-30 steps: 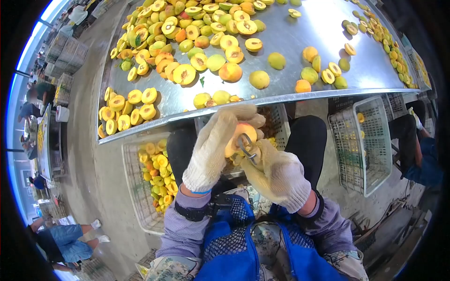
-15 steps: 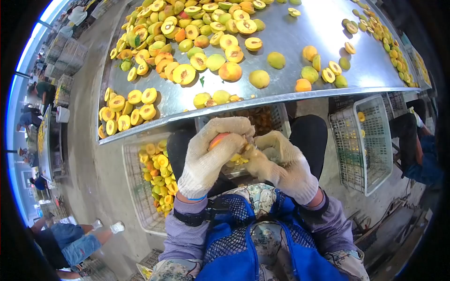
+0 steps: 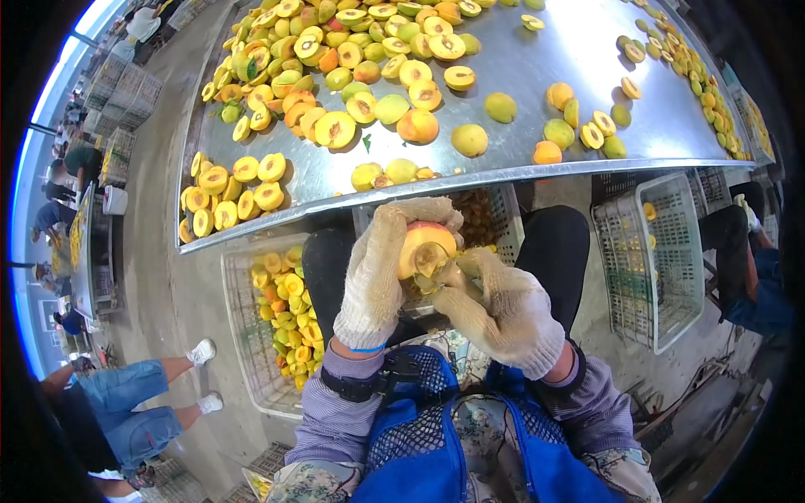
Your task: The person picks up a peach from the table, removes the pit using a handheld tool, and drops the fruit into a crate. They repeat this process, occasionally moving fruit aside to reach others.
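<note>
Left hand: the gloved left hand (image 3: 375, 272) sits at frame centre, its fingers (image 3: 419, 208) curled over the top of a peach half (image 3: 423, 247), cut face toward the camera.
Right hand: the gloved right hand (image 3: 503, 310), just right of centre, presses a small metal pitting tool (image 3: 433, 258) against the cut face.
Counter: a steel counter (image 3: 570, 59) fills the top of the frame, strewn with whole and halved peaches (image 3: 335, 130).
Left crate: a white mesh crate (image 3: 243, 335) at lower left holds peach halves.
Right crate: a white mesh crate (image 3: 650, 251) at right, with one piece inside.
Bystander: a person's legs in denim shorts (image 3: 126, 402) at lower left.
</note>
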Available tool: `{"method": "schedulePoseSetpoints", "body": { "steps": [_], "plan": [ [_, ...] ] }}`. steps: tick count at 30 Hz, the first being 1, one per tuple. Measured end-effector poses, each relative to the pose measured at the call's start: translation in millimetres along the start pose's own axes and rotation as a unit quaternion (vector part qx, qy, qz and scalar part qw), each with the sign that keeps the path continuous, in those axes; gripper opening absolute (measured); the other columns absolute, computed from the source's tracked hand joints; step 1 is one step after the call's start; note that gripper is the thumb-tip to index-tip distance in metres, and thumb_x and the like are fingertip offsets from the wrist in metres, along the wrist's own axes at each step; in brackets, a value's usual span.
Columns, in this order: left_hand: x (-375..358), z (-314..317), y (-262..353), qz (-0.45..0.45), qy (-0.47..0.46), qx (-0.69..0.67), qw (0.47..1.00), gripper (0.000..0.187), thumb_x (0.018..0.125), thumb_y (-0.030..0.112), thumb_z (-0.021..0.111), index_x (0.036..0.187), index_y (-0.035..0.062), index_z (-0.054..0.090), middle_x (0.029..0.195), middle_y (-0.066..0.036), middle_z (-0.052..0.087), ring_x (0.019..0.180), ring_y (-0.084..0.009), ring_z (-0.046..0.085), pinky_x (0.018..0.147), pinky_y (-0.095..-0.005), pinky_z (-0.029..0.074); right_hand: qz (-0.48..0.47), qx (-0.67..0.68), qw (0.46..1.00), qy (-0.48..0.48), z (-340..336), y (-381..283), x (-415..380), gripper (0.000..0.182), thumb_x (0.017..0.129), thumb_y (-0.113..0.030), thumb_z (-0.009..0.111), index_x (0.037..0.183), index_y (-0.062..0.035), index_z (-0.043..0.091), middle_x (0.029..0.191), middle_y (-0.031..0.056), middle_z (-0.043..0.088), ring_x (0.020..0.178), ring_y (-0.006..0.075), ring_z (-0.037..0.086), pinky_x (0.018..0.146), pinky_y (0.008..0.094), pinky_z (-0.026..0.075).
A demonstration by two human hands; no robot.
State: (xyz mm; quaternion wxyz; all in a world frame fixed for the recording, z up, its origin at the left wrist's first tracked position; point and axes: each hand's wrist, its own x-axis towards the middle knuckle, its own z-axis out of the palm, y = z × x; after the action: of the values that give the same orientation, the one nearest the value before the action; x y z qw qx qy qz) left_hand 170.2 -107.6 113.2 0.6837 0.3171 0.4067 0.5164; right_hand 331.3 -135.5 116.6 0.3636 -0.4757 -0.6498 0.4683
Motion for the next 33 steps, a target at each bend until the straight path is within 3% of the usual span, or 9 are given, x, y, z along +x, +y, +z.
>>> {"method": "schedulePoseSetpoints", "body": {
  "steps": [9,11,15,17,20,24,30,32,33],
  "plan": [
    [-7.1,9.7,-4.7,0.057,0.014,0.034,0.998,0.055,0.102,0.046,0.040,0.119,-0.0032,0.057,0.112,-0.016,0.064,0.098,-0.0200,0.064,0.087,-0.0318,0.053,0.023,-0.173,0.984,-0.046,-3.6,-12.2,-2.3,0.031,0.090,-0.036,0.063,0.098,-0.0066,0.058,0.064,0.0120,0.063,0.056,0.0303,0.065,0.049,0.0393,0.049],
    [-9.9,13.3,-7.2,0.082,0.030,0.029,0.996,0.055,0.102,0.046,0.038,0.119,-0.0026,0.057,0.111,-0.015,0.064,0.096,-0.0191,0.064,0.085,-0.0306,0.052,0.030,-0.097,0.992,-0.073,-5.5,-9.9,-3.4,0.026,0.089,-0.024,0.065,0.102,-0.0022,0.058,0.068,0.0112,0.063,0.064,0.0243,0.067,0.055,0.0319,0.049],
    [-6.1,17.9,7.0,0.075,0.007,0.114,0.991,0.055,0.102,0.046,0.038,0.119,-0.0018,0.058,0.109,-0.014,0.064,0.094,-0.0186,0.064,0.084,-0.0300,0.052,0.037,0.020,0.995,-0.093,-5.4,-1.9,-4.8,0.028,0.093,-0.031,0.061,0.101,-0.0049,0.057,0.066,0.0089,0.062,0.057,0.0218,0.064,0.050,0.0337,0.048],
    [-0.4,19.8,17.3,-0.036,-0.012,0.139,0.990,0.059,0.103,0.047,0.033,0.113,-0.0050,0.060,0.102,-0.017,0.068,0.085,-0.0210,0.067,0.081,-0.0311,0.054,0.154,0.270,0.939,-0.146,3.7,21.3,-9.0,0.028,0.095,-0.032,0.058,0.101,-0.0049,0.057,0.065,0.0019,0.057,0.055,0.0120,0.057,0.051,0.0273,0.044],
    [3.6,8.1,12.1,0.081,-0.106,0.181,0.974,0.059,0.100,0.050,0.043,0.128,-0.0019,0.050,0.117,-0.015,0.060,0.102,-0.0188,0.062,0.089,-0.0302,0.050,0.161,0.305,0.925,-0.157,-10.5,3.0,-6.1,0.030,0.097,-0.034,0.054,0.100,-0.0047,0.057,0.064,-0.0037,0.051,0.054,0.0065,0.049,0.049,0.0233,0.040],
    [-12.1,27.4,-26.2,0.231,0.042,0.124,0.964,0.058,0.100,0.042,0.047,0.136,-0.0029,0.038,0.129,-0.017,0.053,0.111,-0.0205,0.059,0.095,-0.0332,0.048,0.192,0.344,0.907,-0.149,-12.0,0.6,-3.8,0.032,0.098,-0.036,0.052,0.099,-0.0046,0.058,0.064,-0.0024,0.052,0.053,0.0075,0.050,0.048,0.0222,0.039],
    [-10.8,24.5,-11.1,0.146,0.051,0.144,0.977,0.060,0.099,0.051,0.044,0.116,-0.0042,0.056,0.105,-0.016,0.065,0.086,-0.0222,0.065,0.075,-0.0311,0.054,0.209,0.378,0.877,-0.211,-12.5,-5.0,-5.9,0.037,0.099,-0.038,0.049,0.093,-0.0029,0.060,0.060,0.0022,0.054,0.044,0.0097,0.047,0.040,0.0241,0.034],
    [-8.8,21.1,-2.4,0.181,-0.007,0.225,0.957,0.035,0.102,0.026,0.044,0.110,-0.0028,0.063,0.099,-0.011,0.067,0.083,-0.0145,0.065,0.073,-0.0267,0.051,0.231,0.392,0.860,-0.231,-19.7,-7.5,-6.5,0.038,0.099,-0.038,0.048,0.092,-0.0025,0.060,0.061,0.0023,0.054,0.045,0.0099,0.046,0.040,0.0244,0.034],
    [-6.4,22.0,4.1,0.180,-0.008,0.225,0.958,0.035,0.102,0.026,0.044,0.110,-0.0028,0.063,0.099,-0.011,0.067,0.083,-0.0145,0.065,0.073,-0.0267,0.051,0.254,0.406,0.840,-0.254,-21.7,-8.1,-7.4,0.040,0.100,-0.038,0.046,0.091,-0.0022,0.060,0.062,0.0023,0.055,0.045,0.0102,0.046,0.040,0.0246,0.034]
  ]
}}
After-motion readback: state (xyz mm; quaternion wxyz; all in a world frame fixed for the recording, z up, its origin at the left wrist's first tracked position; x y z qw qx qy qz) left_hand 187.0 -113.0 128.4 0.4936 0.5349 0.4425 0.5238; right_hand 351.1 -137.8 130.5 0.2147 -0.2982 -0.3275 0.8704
